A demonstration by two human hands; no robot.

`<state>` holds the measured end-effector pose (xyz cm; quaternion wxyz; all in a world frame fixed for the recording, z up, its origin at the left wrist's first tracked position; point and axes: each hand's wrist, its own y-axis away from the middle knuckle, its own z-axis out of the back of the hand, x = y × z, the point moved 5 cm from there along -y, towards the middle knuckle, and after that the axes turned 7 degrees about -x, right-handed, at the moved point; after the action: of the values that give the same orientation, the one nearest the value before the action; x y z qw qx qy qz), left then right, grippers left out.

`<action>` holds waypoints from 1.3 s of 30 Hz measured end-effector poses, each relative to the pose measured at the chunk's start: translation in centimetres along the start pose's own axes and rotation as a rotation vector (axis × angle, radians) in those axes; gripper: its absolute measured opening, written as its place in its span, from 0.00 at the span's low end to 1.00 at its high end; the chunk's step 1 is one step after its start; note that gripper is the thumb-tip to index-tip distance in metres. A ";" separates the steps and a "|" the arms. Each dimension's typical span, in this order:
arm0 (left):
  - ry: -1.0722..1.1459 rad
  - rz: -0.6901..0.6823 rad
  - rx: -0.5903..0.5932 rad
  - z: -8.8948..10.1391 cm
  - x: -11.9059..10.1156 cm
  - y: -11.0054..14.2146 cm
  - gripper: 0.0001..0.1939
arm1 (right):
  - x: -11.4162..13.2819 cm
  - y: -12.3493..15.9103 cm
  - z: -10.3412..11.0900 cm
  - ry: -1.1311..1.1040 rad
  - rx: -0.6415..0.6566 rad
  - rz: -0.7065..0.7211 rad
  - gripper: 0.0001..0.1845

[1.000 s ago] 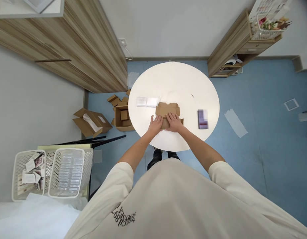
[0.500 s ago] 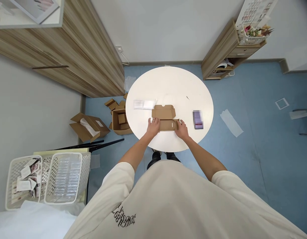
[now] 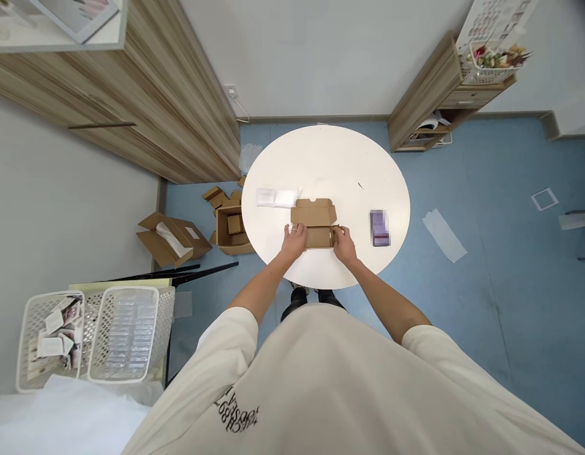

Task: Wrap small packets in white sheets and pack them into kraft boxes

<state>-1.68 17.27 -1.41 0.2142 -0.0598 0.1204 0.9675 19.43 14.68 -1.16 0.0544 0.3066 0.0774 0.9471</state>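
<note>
A small brown cardboard box (image 3: 318,237) lies on the white oval table (image 3: 339,158), its lid flap laid back on the far side. My left hand (image 3: 295,240) grips the box's left end, fingers over the side wall. At the other end, my right hand (image 3: 343,243) pinches the right side flap, which stands up by the wall. Beyond my left hand lies a white flat packet (image 3: 276,198). To the right of my right hand is a purple item (image 3: 380,228), blurred by pixels.
An open carton (image 3: 233,248) with small boxes stands on the floor left of the table, near another open carton (image 3: 173,243). White baskets (image 3: 124,335) sit at lower left. A wooden cabinet (image 3: 434,95) is at the far right, and a paper strip (image 3: 444,235) lies on the floor.
My right hand has moved the box's right end flap upright and inward, covering the pale slot seen before. My left hand keeps its place. The view has shifted slightly.
</note>
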 end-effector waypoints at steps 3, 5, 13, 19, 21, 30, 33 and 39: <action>0.006 0.005 0.004 0.1 0.0 0.0 0.49 | 1.5 0.2 -0.2 -0.109 -0.020 0.079 0.37; 0.011 0.009 0.011 0.2 0.0 0.1 0.50 | 1.9 0.2 -0.5 -0.186 -0.031 0.053 0.39; 0.062 0.000 0.026 0.6 0.3 0.3 0.51 | -0.4 -1.0 -1.2 -0.132 0.050 -0.335 0.19; 0.082 0.003 0.036 0.8 0.4 0.5 0.49 | 0.1 -1.8 -1.1 0.215 0.174 -0.358 0.14; 0.081 0.003 0.040 0.8 0.3 0.5 0.49 | 0.4 -2.1 -1.1 0.279 0.190 -0.322 0.13; 0.062 0.010 0.013 0.4 0.3 0.5 0.49 | 1.1 -2.8 -2.0 0.425 0.188 -0.268 0.13; 0.062 0.007 0.003 0.3 0.4 0.5 0.49 | 1.0 -2.5 -2.0 0.417 0.203 -0.246 0.12; 0.088 -0.009 -0.002 0.3 0.7 0.6 0.49 | 1.1 -0.8 -0.3 0.332 0.087 -0.159 0.17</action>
<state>-2.54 17.08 -1.14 0.2129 -0.1029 0.1283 0.9631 18.39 15.58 -0.92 0.1021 0.1413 0.1501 0.9732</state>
